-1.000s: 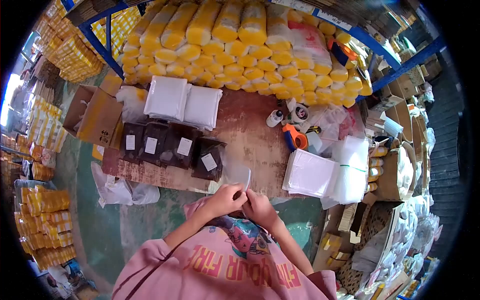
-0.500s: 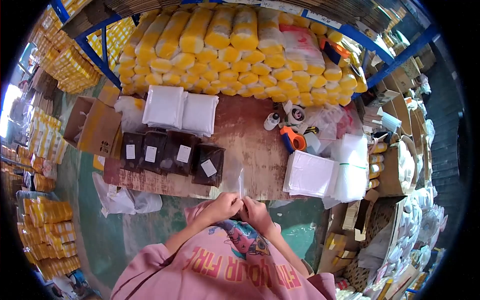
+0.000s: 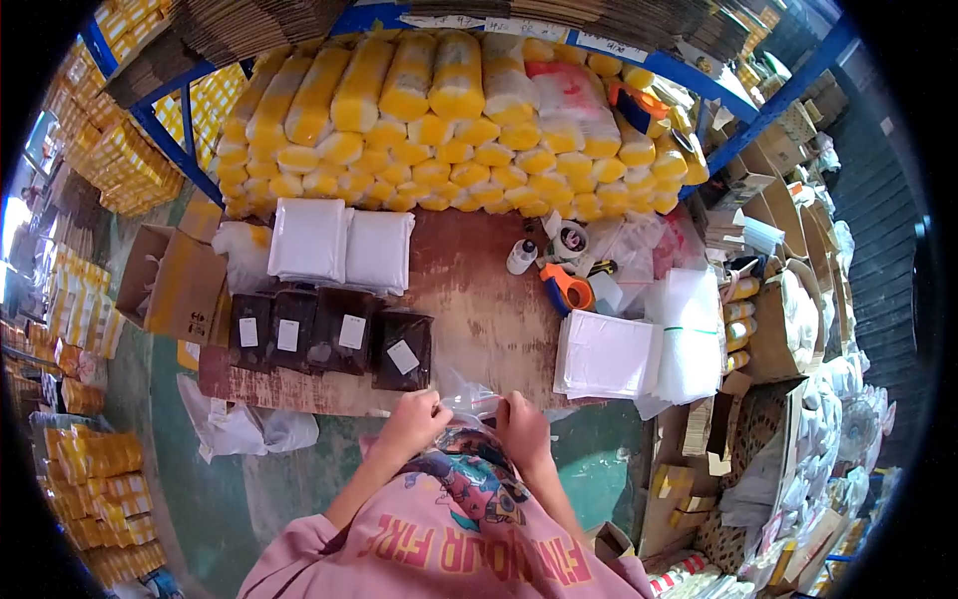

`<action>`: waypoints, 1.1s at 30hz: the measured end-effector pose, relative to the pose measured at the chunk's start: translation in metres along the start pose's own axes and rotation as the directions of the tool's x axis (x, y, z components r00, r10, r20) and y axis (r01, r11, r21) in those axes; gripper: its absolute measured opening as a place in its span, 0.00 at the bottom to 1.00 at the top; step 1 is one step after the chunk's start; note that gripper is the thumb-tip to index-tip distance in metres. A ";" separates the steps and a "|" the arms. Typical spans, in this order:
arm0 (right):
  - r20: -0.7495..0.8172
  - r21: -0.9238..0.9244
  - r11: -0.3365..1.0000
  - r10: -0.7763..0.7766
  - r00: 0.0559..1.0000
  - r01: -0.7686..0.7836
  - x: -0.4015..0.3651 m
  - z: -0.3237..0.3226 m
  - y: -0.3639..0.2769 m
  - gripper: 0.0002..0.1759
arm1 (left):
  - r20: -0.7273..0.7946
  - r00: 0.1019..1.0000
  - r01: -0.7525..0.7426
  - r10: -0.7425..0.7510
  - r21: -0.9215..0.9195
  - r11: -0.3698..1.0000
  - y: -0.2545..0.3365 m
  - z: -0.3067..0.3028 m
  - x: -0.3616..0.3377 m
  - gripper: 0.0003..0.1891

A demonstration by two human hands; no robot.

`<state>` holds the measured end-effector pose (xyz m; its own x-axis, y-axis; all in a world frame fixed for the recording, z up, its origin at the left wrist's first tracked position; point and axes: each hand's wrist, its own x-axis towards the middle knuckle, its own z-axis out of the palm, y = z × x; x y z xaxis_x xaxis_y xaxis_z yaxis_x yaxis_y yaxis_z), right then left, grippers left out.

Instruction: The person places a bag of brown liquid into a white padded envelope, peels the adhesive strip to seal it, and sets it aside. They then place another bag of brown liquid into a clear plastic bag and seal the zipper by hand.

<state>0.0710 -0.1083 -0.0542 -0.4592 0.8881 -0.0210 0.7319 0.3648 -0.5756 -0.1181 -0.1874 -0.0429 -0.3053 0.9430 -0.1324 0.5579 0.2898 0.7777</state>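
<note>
A clear plastic bag (image 3: 467, 391) is stretched between my two hands at the table's front edge. Its left side is pinched in my left hand (image 3: 420, 416), and its right side in my right hand (image 3: 523, 424). A thin reddish line crosses the bag. Just beyond my left hand lies a dark packet with a white label (image 3: 403, 349), the rightmost in a row of several dark packets. Behind that row are two stacks of white packets, one on the left (image 3: 307, 240) and one on the right (image 3: 378, 252).
On the table (image 3: 479, 299), an orange and blue tape dispenser (image 3: 569, 289), a small bottle (image 3: 521, 257) and white sheets (image 3: 607, 355) lie to the right. Yellow and white rolls (image 3: 409, 130) are piled at the back. An open cardboard box (image 3: 180, 285) stands left.
My hands have moved apart, and the bag that was bunched upright between them is now spread wide. The camera view has shifted slightly.
</note>
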 end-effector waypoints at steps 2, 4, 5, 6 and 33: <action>0.086 -0.062 0.997 0.061 0.994 -0.056 0.004 -0.008 0.008 0.09 | 0.027 0.999 -0.031 0.031 0.024 0.999 -0.015 -0.004 0.004 0.12; 0.101 -0.098 0.995 -0.002 0.995 0.012 0.011 -0.016 0.021 0.09 | 0.052 0.995 -0.085 0.079 0.126 0.988 -0.033 -0.014 0.012 0.11; 0.107 -0.116 0.992 -0.033 0.994 0.045 0.015 -0.018 0.026 0.09 | 0.075 0.992 -0.110 0.101 0.128 0.986 -0.036 -0.019 0.014 0.11; 0.125 -0.136 0.986 -0.077 0.989 0.094 0.019 -0.020 0.028 0.08 | 0.098 0.987 -0.136 0.124 0.131 0.982 -0.036 -0.024 0.017 0.11; 0.142 0.775 0.608 0.100 0.985 -0.173 0.030 -0.011 -0.032 0.09 | -0.167 0.960 0.066 -0.226 -0.649 0.758 -0.009 0.041 0.037 0.11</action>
<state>0.0395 -0.0898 -0.0274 -0.4503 0.8716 -0.1940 0.1348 -0.1485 -0.9797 -0.1024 -0.1487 -0.0802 -0.5483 0.8120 -0.2002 -0.0975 0.1756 0.9796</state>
